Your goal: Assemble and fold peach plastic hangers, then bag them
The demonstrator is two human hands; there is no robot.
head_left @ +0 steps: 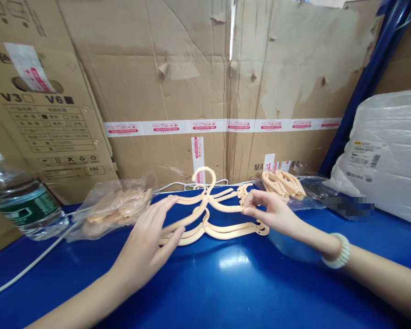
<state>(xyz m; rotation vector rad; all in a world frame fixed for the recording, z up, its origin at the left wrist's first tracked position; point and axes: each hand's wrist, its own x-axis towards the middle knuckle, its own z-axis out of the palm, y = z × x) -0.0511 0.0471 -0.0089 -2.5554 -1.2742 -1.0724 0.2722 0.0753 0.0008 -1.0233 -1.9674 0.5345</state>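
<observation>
A cream plastic clothes hanger (pixel 208 175) is held up a little above the blue table, its hook pointing upward. My right hand (pixel 270 211) pinches the end of its right arm between thumb and fingers. On the other side, my left hand (pixel 145 240) is around the left arm, which runs between thumb and fingers; its tip is hidden by the hand. Just beneath, more cream hangers (pixel 226 232) lie on the table, with their left ends partly behind my left hand. Others lie farther back, behind the held hanger.
A clear bag of cream pieces (pixel 119 205) lies at left, beside a water bottle (pixel 27 205) and white cable (pixel 37 262). Folded cream pieces (pixel 282 183) sit on plastic at right, near a dark flat object (pixel 332 205) and white wrapped package (pixel 387 160). Cardboard boxes (pixel 178 91) stand behind.
</observation>
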